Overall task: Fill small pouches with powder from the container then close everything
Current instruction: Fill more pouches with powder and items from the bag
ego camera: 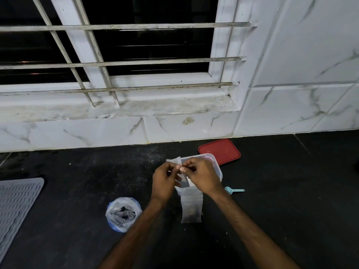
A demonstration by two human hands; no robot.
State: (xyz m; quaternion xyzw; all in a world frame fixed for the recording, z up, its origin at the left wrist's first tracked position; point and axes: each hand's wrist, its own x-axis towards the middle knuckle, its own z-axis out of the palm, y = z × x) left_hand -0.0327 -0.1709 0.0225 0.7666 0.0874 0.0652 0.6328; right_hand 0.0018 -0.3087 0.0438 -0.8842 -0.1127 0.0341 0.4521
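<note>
Both hands meet above an open clear plastic container (214,162) on the dark counter. My left hand (164,180) and my right hand (202,176) pinch the top edge of a small translucent pouch (175,161) between fingertips. A filled pouch (191,207) with dark powder at its bottom leans against the container's near side. The container's red lid (219,151) lies flat behind it. A small teal scoop (233,190) rests on the counter to the right.
A plastic bag (123,213) holding dark contents sits on the counter to the left of my forearm. A grey ribbed mat (17,206) covers the far left. White marble tiles and a barred window rise behind the counter.
</note>
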